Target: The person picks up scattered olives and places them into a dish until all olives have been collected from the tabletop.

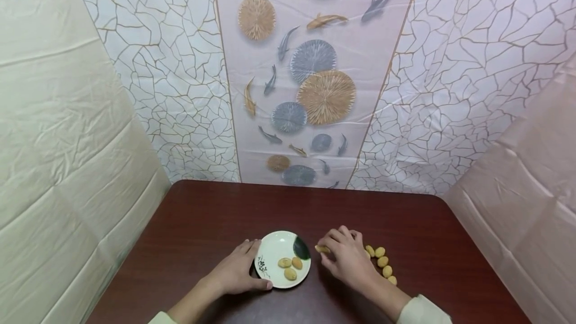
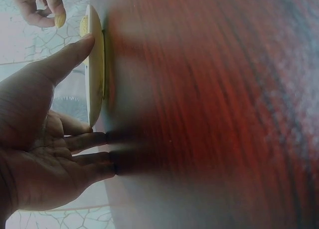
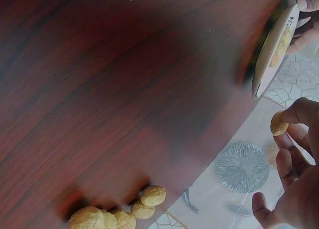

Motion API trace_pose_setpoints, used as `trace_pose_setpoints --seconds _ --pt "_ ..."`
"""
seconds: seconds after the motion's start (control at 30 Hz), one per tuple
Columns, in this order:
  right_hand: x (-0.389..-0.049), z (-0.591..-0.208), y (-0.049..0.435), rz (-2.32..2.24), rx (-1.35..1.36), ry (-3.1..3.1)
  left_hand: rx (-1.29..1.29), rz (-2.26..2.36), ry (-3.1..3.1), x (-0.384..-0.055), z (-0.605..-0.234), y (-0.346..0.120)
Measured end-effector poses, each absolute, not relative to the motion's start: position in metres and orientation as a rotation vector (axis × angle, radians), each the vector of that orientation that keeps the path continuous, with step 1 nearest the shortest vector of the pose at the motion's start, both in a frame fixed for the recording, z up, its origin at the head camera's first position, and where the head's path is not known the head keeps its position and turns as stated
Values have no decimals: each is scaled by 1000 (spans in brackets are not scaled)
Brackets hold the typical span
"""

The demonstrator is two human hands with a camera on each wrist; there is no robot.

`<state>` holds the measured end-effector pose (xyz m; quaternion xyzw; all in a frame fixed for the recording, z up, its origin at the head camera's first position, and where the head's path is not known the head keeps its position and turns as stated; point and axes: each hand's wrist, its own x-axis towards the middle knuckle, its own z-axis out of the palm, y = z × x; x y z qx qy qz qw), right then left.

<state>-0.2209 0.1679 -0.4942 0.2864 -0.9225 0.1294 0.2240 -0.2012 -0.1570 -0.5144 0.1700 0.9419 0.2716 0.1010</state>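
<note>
A small round white plate [image 1: 275, 244] with a dark green patch and a floral print sits on the brown table. Three yellow oval fruits [image 1: 290, 274] lie on it. My left hand [image 1: 237, 268] is at the plate's left side, thumb on the near rim and fairly straight fingers along the far-left edge. To the right of the plate, my right hand [image 1: 346, 259] pinches one yellow wrinkled oval fruit [image 3: 279, 123] between thumb and fingertips, raised above the table. Beyond that hand, several more such fruits [image 1: 382, 261] lie in a curved row, partly hidden by it.
The dark brown table [image 1: 216, 209] has a straight far edge. Behind it hangs a patterned cloth [image 1: 288, 64] with fish and round motifs. Pale cloth walls [image 1: 67, 164] stand at both sides.
</note>
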Motion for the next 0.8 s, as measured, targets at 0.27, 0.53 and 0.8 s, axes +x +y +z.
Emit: trace_pose_setpoints --seconds 0.27,0.53,0.8 --pt "-222 -493 161 359 806 -2561 509 820 2777 -201 -514 -157" --pt "-223 -493 154 352 840 -2557 503 814 2776 -201 -513 -157" --pt "-225 -496 148 378 891 -2519 501 831 2784 -199 -511 -156"
